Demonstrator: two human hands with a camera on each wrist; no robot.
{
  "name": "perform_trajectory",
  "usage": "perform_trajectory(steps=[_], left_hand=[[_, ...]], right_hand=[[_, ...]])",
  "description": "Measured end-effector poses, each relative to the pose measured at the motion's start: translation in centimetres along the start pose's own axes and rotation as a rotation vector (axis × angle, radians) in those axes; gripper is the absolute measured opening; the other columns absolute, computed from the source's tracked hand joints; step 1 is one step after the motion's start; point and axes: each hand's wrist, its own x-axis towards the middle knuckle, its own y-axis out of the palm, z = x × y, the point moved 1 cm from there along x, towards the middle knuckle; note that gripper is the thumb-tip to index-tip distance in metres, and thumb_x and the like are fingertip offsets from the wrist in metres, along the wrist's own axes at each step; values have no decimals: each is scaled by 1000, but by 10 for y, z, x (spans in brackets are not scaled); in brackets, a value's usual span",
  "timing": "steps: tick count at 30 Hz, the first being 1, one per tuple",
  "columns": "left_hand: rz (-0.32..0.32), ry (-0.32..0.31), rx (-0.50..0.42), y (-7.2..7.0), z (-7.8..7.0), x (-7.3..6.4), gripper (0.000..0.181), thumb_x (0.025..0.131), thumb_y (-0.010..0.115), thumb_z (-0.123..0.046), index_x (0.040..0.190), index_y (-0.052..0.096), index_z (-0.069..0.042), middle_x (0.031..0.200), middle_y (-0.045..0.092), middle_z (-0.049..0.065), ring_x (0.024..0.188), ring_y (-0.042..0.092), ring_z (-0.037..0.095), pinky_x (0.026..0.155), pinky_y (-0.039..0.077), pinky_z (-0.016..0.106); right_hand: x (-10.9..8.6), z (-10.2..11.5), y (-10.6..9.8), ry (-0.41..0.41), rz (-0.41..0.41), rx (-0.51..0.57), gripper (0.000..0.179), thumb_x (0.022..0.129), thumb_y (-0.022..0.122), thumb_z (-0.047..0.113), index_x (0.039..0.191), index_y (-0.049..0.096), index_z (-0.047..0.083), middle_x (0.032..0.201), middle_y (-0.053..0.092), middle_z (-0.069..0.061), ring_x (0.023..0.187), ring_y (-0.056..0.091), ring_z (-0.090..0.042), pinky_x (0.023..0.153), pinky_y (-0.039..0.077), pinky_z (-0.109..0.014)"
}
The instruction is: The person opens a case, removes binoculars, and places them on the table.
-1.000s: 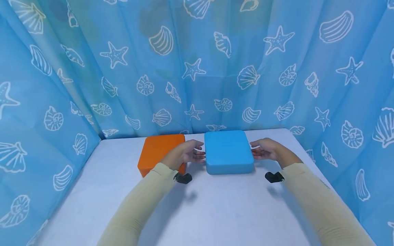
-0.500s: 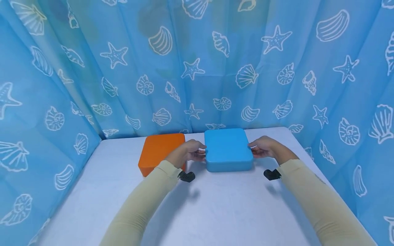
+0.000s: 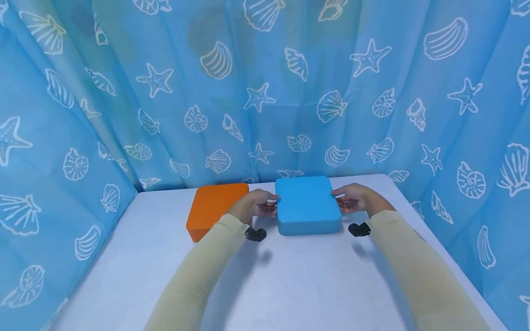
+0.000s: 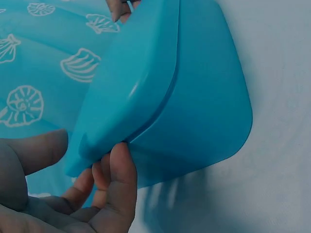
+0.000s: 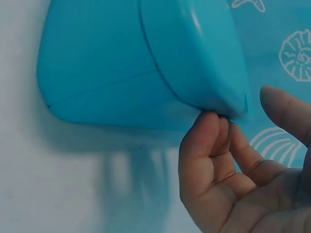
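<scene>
Shell-print curtains backed a likely light, stiff blue box as left grip and right grip curled beneath its lid rim, seemingly the surest hold.

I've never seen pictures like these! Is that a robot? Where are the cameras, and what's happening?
No robot here! You're seeing a person's left hand and right hand. The wide view comes from a camera worn on the head, looking forward and down. The two close-up views come from cameras worn on the wrists, one each. On the white table sit an orange box and a blue box. The hands hold the blue box's lid at its edge, one on each side.
</scene>
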Motion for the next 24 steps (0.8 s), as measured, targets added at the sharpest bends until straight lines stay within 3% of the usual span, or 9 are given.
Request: perform_trajectory(steps=[5,12,18,24], left_hand=[[-8,16,45,2,0,1,28,95,63,-8,119,54,2,95,54,14,81,58,24,74,56,33],[1,65,112,4,-6,2,33,96,61,-7,127,54,4,96,53,14,75,57,23,71,56,31],[21,64,95,5,-13,-4,34,96,61,-8,128,52,2,95,54,14,73,57,23,70,56,30],[39,115,78,4,-24,-16,31,96,61,-8,125,54,0,94,57,12,74,58,21,71,56,30]], right_hand=[[2,2,1,6,17,-24,53,98,59,24,137,34,1,110,49,-14,88,56,-21,77,54,-32],[1,6,1,-39,24,-66,36,99,58,21,125,43,1,108,48,-13,87,54,-22,75,53,-31],[-8,16,-3,-68,24,-84,39,99,57,21,128,43,0,112,47,-14,91,53,-23,78,54,-32],[-22,25,-7,-116,42,-22,51,99,58,22,140,34,2,118,48,-15,93,57,-23,81,54,-33]])
